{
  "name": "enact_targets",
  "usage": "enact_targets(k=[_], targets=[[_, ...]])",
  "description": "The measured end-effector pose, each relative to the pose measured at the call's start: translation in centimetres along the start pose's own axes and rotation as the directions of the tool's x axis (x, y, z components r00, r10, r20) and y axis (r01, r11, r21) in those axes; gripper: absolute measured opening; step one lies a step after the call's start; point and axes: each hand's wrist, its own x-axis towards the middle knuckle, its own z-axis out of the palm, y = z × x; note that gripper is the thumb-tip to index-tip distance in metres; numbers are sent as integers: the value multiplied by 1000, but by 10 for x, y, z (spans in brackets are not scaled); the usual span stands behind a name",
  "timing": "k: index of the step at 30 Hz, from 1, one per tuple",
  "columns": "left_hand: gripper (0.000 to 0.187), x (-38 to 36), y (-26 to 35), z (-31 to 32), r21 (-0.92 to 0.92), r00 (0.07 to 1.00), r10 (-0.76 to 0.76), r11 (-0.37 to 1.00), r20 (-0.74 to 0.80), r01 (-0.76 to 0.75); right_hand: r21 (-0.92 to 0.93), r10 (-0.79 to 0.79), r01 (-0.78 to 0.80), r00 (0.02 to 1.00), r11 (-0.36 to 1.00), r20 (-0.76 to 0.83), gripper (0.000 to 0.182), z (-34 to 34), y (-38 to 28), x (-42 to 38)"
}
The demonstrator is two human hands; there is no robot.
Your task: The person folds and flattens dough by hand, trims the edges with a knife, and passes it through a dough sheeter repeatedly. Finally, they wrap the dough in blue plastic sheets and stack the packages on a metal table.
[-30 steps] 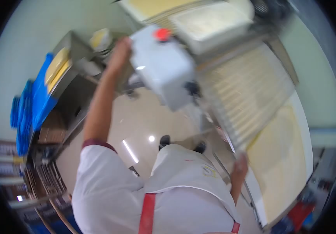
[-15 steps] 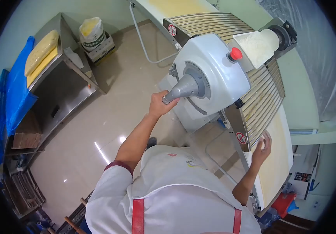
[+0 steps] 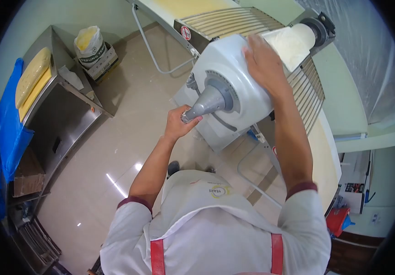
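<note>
A white dough sheeter (image 3: 234,91) stands in front of me, with a grey cone-shaped lever (image 3: 204,104) sticking out of its side. My left hand (image 3: 177,123) is closed around the tip of that lever. My right hand (image 3: 262,62) lies flat on top of the machine's housing, covering the spot beside the white flour tray (image 3: 289,43). Metal guard grilles (image 3: 225,20) flank the housing, and a pale dough sheet (image 3: 323,156) lies on the conveyor belt at the right.
A steel table (image 3: 64,105) at the left carries a yellow dough block (image 3: 30,75) beside blue plastic sheets (image 3: 7,123). A flour sack (image 3: 90,43) sits in a box on the tiled floor. A red object (image 3: 337,220) lies under the conveyor's end.
My right hand left the conveyor edge and rose onto the top of the housing, hiding the red button. My left hand stays on the lever.
</note>
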Motion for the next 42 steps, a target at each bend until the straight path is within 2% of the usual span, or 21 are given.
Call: enact_targets(k=[3, 6, 9, 12, 18, 21, 23, 24, 26, 27, 31, 32, 35, 36, 37, 38, 39, 41, 42], targets=[[29, -4, 0, 3, -20, 998, -52, 998, -31, 51, -68, -148, 139, 978, 988, -147, 47, 21, 18, 5], [28, -4, -4, 4, -9, 999, -20, 1000, -36, 20, -259, -195, 125, 944, 958, -267, 46, 19, 3, -8], [26, -4, -6, 5, 48, 997, 0, 999, -74, 4, -221, -336, 264, 843, 939, -420, 41, 11, -12, -9], [25, -2, -15, 6, 101, 995, 45, 994, -83, -37, -157, -431, 402, 858, 902, -280, 35, 11, -13, -5], [25, 1, -8, 1, 48, 997, 37, 998, -61, -34, -132, -450, 431, 865, 893, -222, 29, 14, -14, -2], [25, 2, -3, 0, 80, 998, 25, 997, -56, -21, 249, -422, 435, 900, 866, -103, 36, 35, -21, 20], [25, 0, -10, 4, 92, 998, 21, 996, -59, -16, 120, -237, 214, 942, 969, 237, 48, 37, -37, 54], [25, 2, -13, 4, 99, 998, 22, 995, -62, -16, 27, -118, 117, 914, 993, 387, 53, 38, -43, 74], [25, 3, -10, 3, 86, 998, 13, 996, -57, -8, -85, 10, 44, 837, 995, 547, 64, 49, -43, 110], [25, 3, -9, 2, 80, 999, 6, 997, -50, -2, -144, 81, 11, 784, 990, 616, 69, 51, -45, 119], [24, 5, -6, -3, 30, 999, -31, 999, 29, 31, -142, 45, 56, 780, 988, 625, 80, 46, -50, 117], [23, 6, -7, -5, 28, 998, -27, 999, 54, 26, -149, 58, 42, 789, 988, 612, 82, 45, -51, 115], [26, 9, -8, -8, 15, 992, 4, 1000, 125, -6, -86, 51, -7, 849, 996, 526, 71, 40, -50, 99], [28, 10, -10, -10, 10, 989, 17, 1000, 149, -18, 45, -87, 76, 932, 996, 351, 66, 42, -41, 89], [34, 9, -16, -13, 6, 969, 19, 1000, 248, -21, 156, -200, 177, 969, 972, 145, 61, 46, -32, 77], [40, 11, -24, -18, 3, 938, 22, 1000, 346, -25, 144, -240, 236, 971, 961, 8, 58, 34, -32, 71], [44, 22, -27, -27, -66, 898, 96, 995, 429, -75, 123, -272, 288, 953, 950, -133, 55, 12, -36, 69], [52, 52, -32, -48, -216, 775, 248, 965, 582, -147, 234, -59, 144, 940, 962, -335, 48, -25, -38, 68], [52, 69, -47, -59, -200, 777, 217, 972, 590, -119, 172, -61, 141, 915, 975, -400, 48, -41, -30, 66]])
